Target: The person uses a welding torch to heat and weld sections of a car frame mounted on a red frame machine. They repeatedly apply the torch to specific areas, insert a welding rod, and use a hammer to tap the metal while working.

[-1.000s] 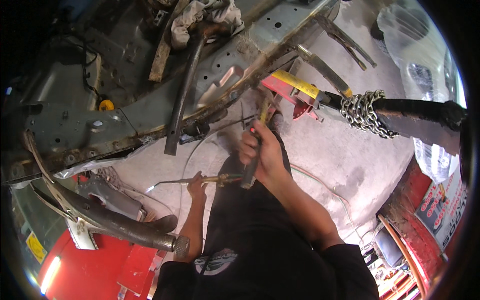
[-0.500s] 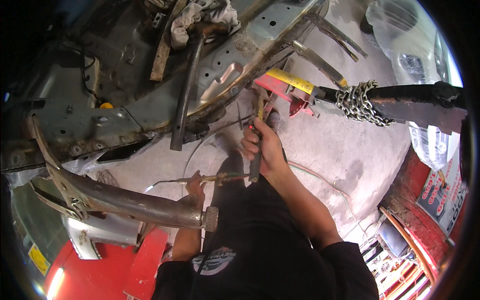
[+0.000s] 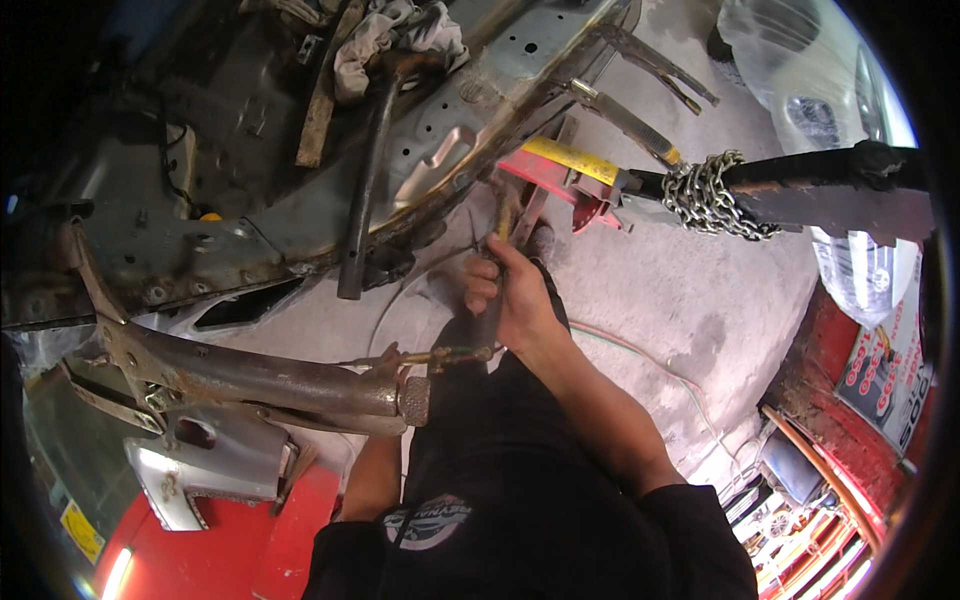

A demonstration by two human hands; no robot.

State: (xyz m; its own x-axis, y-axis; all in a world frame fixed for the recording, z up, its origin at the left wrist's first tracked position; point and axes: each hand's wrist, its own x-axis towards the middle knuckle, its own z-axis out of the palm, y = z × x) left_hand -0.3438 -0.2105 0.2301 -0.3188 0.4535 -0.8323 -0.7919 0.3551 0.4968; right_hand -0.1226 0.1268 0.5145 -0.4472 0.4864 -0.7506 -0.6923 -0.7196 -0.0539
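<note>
Hammer handle, dark and slim, is gripped by the right hand just past the picture's centre toward 12 o'clock, with the shaft run up toward 12 o'clock so that its head end, largely hidden, meets the bent grey sheet-metal frame. The fingers are wrapped closed round the handle and the wrist is cocked back; the right forearm is stretched from 5 o'clock up to the hand, which suits a short swing at the panel edge. A thin brass-coloured rod is held level below that hand, toward 7 o'clock from it. Of the left hand only a small part is seen behind large locking pliers, so whether its fingers are closed on the rod cannot be told; the left forearm rises from 6 o'clock. The pliers are clamped at 9 o'clock on a silver panel, apparently to keep it steady. A chain is looped round a dark bar at 2 o'clock and hooked to a yellow and red clamp, seemingly placed to pull on the frame. A rag lies at 12 o'clock
</note>
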